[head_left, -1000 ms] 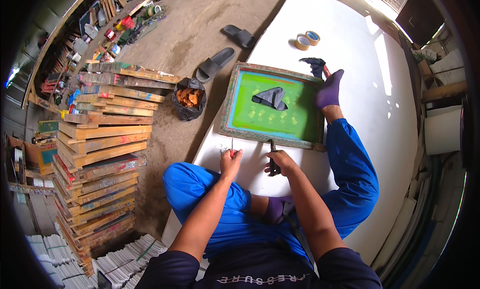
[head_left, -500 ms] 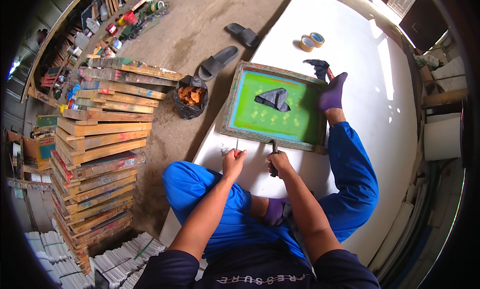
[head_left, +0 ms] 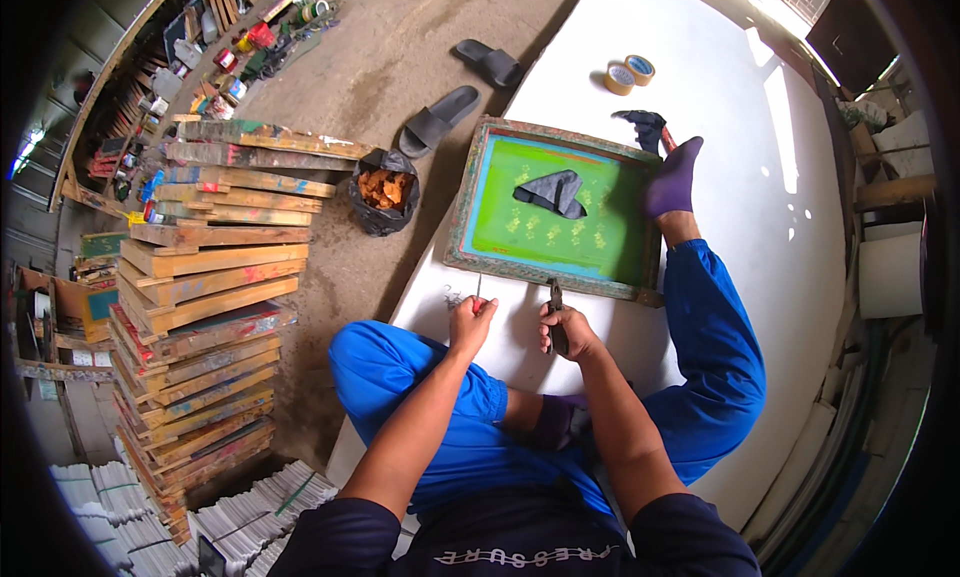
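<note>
The thin metal pin (head_left: 478, 289) is a short, slender sliver standing roughly upright, pinched at its lower end by the left hand (head_left: 470, 322) above the white table (head_left: 760, 177), near the table's left edge. Just beside it, the dark pliers (head_left: 555, 312) are held in the closed right hand (head_left: 568, 332), nose pointing up toward the near rail of the screen-printing frame (head_left: 560, 209). That frame (wooden rim, bright green mesh bordered in blue) lies flat on the table, slightly skewed to its edges, a dark folded cloth (head_left: 553, 192) resting on the mesh.
</note>
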Action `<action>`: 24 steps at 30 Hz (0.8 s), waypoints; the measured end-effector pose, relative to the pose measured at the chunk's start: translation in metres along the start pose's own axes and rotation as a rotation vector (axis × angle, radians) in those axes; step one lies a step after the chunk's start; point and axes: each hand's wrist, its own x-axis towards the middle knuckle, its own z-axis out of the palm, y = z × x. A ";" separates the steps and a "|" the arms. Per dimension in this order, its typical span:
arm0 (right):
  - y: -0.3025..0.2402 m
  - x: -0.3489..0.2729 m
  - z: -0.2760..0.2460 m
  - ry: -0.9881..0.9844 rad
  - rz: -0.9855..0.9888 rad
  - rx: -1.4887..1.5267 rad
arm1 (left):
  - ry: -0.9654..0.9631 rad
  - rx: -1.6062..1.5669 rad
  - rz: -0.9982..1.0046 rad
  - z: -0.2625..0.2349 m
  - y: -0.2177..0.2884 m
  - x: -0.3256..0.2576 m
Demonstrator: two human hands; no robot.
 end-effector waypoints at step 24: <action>0.028 0.012 0.076 -0.213 0.334 -0.512 | 0.385 -0.139 -0.172 -0.028 -0.021 0.000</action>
